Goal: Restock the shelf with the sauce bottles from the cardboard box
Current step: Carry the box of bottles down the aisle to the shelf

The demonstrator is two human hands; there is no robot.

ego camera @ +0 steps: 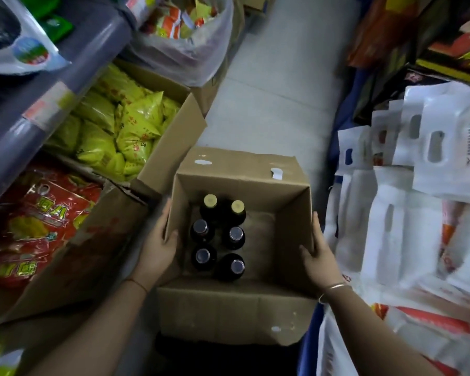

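The box (239, 240) stands open on the floor, six bottles (219, 234) upright in its left half. Left hand (160, 245) and right hand (316, 253) grip opposite walls. Bottles are probably glass: heavy, smooth, breakable. Grasp each by the neck below the cap.

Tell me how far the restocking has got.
Done: hard to say; the cardboard box is open and its right half is bare, so some bottles may be out already. In hand: no bottle; the left hand and right hand grip the box's side walls. Left: six sauce bottles stand upright in the box's left half, and all still need to go onto the shelf.
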